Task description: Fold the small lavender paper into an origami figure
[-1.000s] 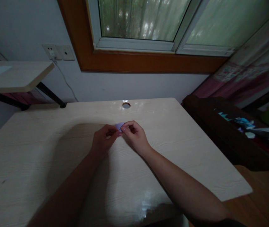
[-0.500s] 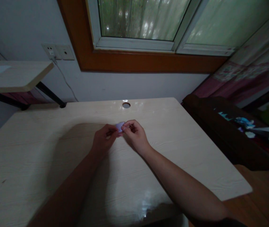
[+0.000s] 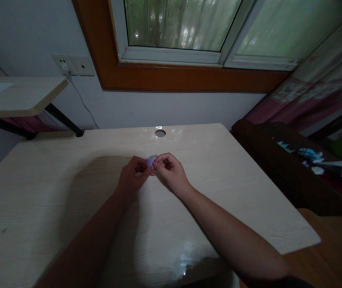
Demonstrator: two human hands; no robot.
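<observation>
A small pale purple piece of folded paper [image 3: 151, 161] is pinched between both of my hands just above the light wooden desk [image 3: 69, 192]. My left hand [image 3: 131, 178] grips its left side with thumb and fingers closed. My right hand [image 3: 171, 173] holds its right side in a closed pinch. Most of the paper is hidden by my fingers.
A round cable hole [image 3: 160, 133] sits at the desk's far edge. A second desk [image 3: 17, 96] stands at the left, below wall sockets [image 3: 73, 66] with a cord. A dark bed frame [image 3: 279, 168] with scattered items lies right, under the window [image 3: 189, 28].
The hands and paper have stayed almost in place; the fingers shifted slightly on the paper.
</observation>
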